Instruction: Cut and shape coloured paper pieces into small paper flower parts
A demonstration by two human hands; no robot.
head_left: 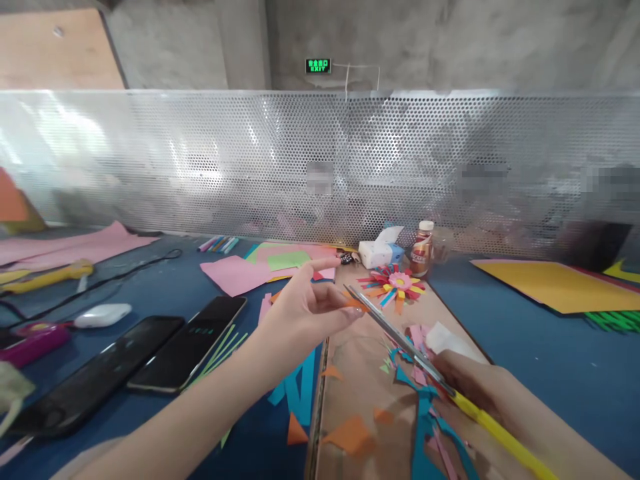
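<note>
My left hand (295,310) is raised over the work board, thumb and fingers pinched on a small orange paper piece (356,304). My right hand (483,383) grips scissors (407,348) with long silver blades and a yellow handle. The blade tips lie right at the orange piece, close to my left fingertips. Beneath the hands, orange paper scraps (350,435) are scattered on the brown board (360,373). Blue paper cuttings (425,427) and pink ones lie under my right hand. Farther back on the board sits a layered paper flower (399,281) with a pink centre.
Two phones (200,340) lie on the blue table at left, near a white case (103,315). Blue paper strips (300,387) rest beside the board. A tissue box (380,253) and a brown bottle (423,248) stand before the perforated metal screen (240,167). Yellow paper (560,285) lies right.
</note>
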